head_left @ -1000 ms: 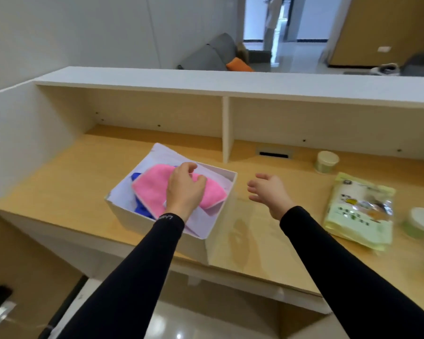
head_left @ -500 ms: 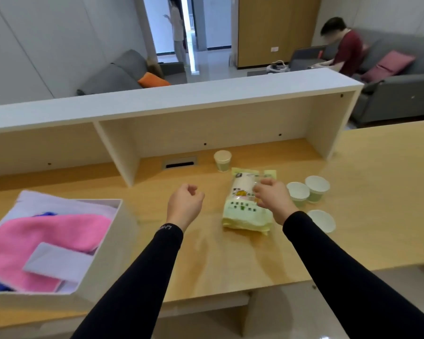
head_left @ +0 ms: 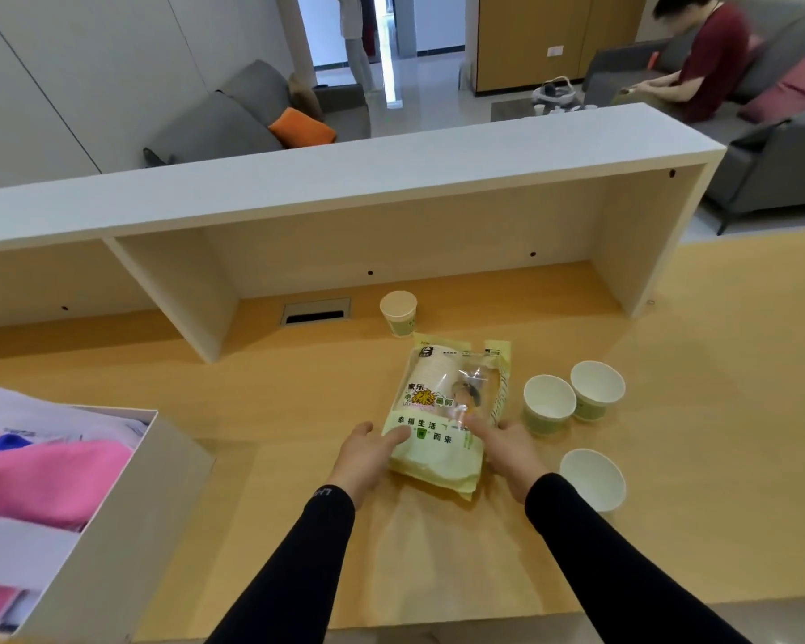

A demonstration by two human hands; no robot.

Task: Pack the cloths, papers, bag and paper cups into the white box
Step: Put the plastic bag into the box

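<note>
Bag (head_left: 442, 420) — a pale green printed packet with a clear window — lies flat on the wooden bench (head_left: 716, 411), between both hands. Left hand (head_left: 366, 453) is spread, its index finger resting on the packet's near left corner; right hand (head_left: 503, 446) is also spread, index finger laid on the packet's front and the rest of the hand at its right edge, so neither hand has closed around it. Four white paper cups stand upright on the bench: one (head_left: 399, 312) behind the bag near the shelf, two (head_left: 549, 404) (head_left: 596, 389) touching side by side just right of the bag, and one (head_left: 592, 478) nearer, beside the right forearm. White box (head_left: 126, 527) sits at the bench's left end, well apart from the bag — inside show a pink cloth (head_left: 47, 481), a corner of blue cloth (head_left: 3, 442) and white papers (head_left: 19, 546).
</note>
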